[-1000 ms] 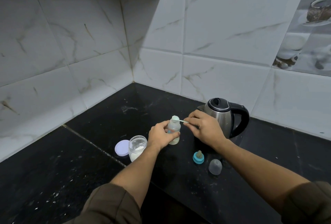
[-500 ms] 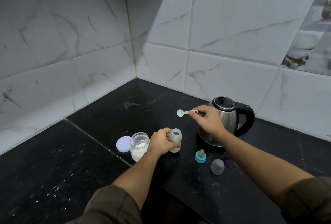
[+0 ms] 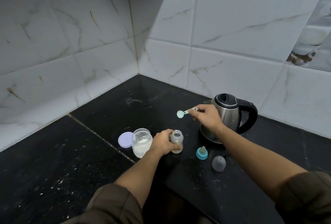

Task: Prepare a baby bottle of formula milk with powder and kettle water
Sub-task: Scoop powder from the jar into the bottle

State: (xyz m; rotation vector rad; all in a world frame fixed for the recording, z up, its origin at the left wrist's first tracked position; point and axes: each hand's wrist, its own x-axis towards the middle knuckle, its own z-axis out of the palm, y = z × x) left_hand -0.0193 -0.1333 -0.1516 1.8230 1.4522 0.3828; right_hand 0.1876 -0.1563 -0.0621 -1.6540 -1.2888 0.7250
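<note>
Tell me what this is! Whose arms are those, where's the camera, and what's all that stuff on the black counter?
There's no machine here: those are a person's two arms. The camera sits on their head and looks down, so you see what they see. The left hand grips a small open baby bottle standing on the black counter. The right hand pinches a little pale green scoop, held up in the air. Beside the bottle stands an open jar of white powder, with its purple lid lying next to it. A steel kettle stands behind the right hand. Nearer the person are the bottle's teat in a blue ring and a clear cap.
</note>
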